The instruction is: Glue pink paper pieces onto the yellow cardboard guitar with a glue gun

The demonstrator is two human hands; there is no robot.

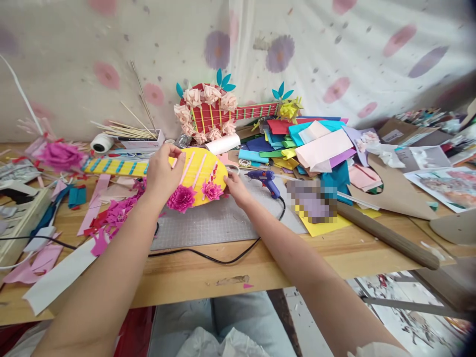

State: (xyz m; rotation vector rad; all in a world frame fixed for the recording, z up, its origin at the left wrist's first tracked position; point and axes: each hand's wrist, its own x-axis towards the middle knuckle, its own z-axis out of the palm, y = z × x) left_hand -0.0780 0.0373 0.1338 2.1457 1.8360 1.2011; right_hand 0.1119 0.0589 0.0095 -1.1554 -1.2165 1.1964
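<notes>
Left hand: the left hand lies palm down on the left part of the yellow paper guitar, fingers curled over its upper edge and gripping it.
Right hand: the right hand pinches the guitar's right rim between thumb and fingertips, closed on the card.
Yellow paper guitar: it sits between the two hands, its round body tilted up off the grey cutting mat; its striped neck runs out past the left hand.
Flowers on the body: a magenta paper flower sits just under the left hand, a smaller one just beside the right hand's fingertips (both touch the yellow card).
Glue gun: a blue glue gun lies just beyond the right hand, its black cord trailing back under the right forearm.
Scraps: pink paper offcuts lie near the left wrist, on its outer side.
Further out: a red paper guitar with pale roses stands beyond both hands against the curtain; a stack of coloured paper sheets is well to the right of the right hand.
Table: the wooden table carries it all.
</notes>
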